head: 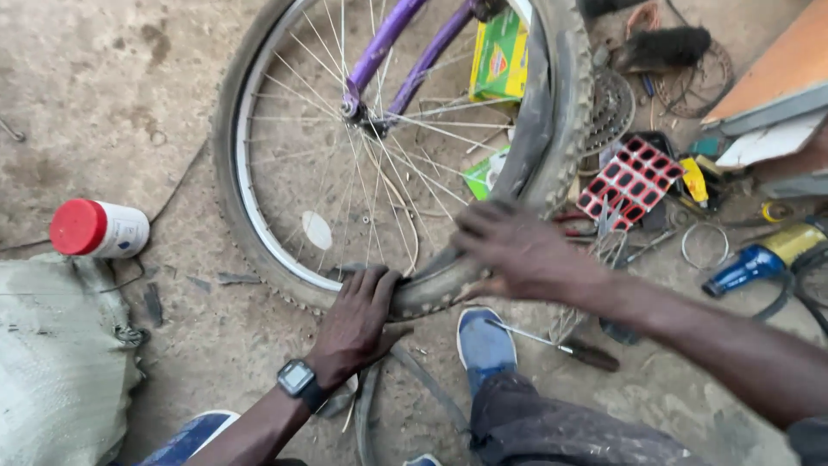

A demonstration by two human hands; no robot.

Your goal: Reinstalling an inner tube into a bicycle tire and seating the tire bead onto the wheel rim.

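Observation:
A bicycle wheel (285,129) with a silver spoked rim and a worn tyre (565,95) stands on the dirt ground, held in a purple frame (379,47). My left hand (358,324), with a dark watch on its wrist, grips the tyre's lowest part over the rim. My right hand (517,250), blurred by motion, presses on the tyre just to the right, where the rubber hangs loose off the rim. My blue shoe (485,345) rests below the wheel.
A white can with a red lid (97,229) lies at left above a grey sack (60,354). A screwdriver (565,347), a sheet of red patches (630,179), a blue and yellow tool (763,257), green boxes (498,56), sprockets and wire rings lie at right.

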